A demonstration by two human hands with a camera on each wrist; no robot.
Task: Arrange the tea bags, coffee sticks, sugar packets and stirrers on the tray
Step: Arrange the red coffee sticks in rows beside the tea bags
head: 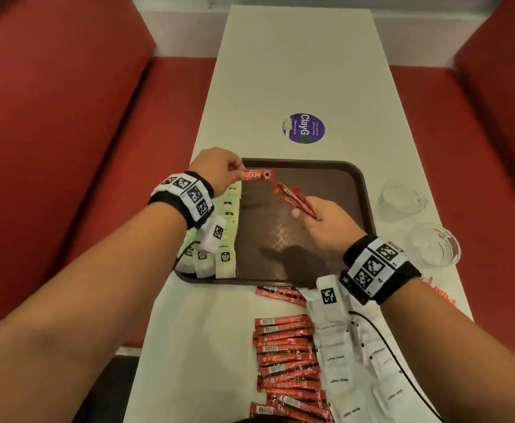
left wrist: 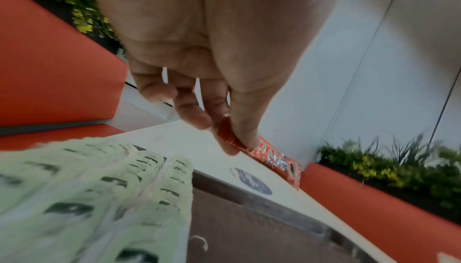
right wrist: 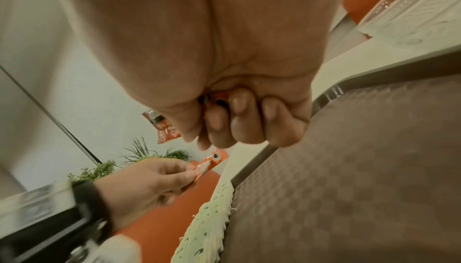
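Nearest the person, on the white surface (head: 189, 346), lie the loose coffee sticks (head: 286, 358) in a rough pile, with the sugar packets (head: 351, 374) just to their right. One more stick (head: 280, 293) lies at the near rim of the tray (head: 280, 280). Red stirrers (head: 438, 293), partly hidden by the right arm, appear at the surface's right edge.

On the tray, the tea bags (head: 224, 242) already stand in overlapping rows along the left side; the rest of its floor is bare. So the coffee step seems just begun.

Over the tray, the right hand (head: 326, 224) is curled around a small bundle (head: 293, 196) of sticks. Beyond it, the left hand (head: 216, 170) pinches a single stick (head: 257, 174) by one end between thumb and fingers (left wrist: 197, 117), over the tray's far left corner, just past the tea bags.

The next move likely calls for laying that stick flat beside the tea rows, then feeding further sticks from the bundle, parallel to it.

Two glass cups (head: 403, 198) stand right of the tray, and a purple sticker (head: 303, 128) lies farther off.
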